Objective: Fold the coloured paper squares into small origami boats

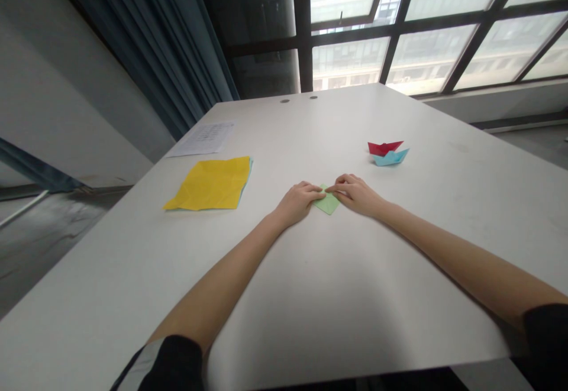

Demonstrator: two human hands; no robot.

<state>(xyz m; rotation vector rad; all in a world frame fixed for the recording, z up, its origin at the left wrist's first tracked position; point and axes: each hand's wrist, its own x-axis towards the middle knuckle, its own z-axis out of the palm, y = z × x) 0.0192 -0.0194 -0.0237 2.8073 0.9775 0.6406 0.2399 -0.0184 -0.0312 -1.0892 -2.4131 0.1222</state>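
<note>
A small light-green folded paper (329,204) lies on the white table in a diamond shape, one corner pointing toward me. At its left edge, my left hand (300,202) has its fingers pressed together and holds the paper down. My right hand (357,194) comes from the other side, its fingers curled and fingertips pinching near the upper right edge. Both hands partly cover the paper, so its far corner shows only a little between the fingertips.
Red (382,148) and light-blue (392,158) paper boats stand close together beyond my right hand. A yellow paper sheet (217,184) lies over blue paper at left. Behind it is a printed sheet (205,138). The white table (319,296) extends toward the windows.
</note>
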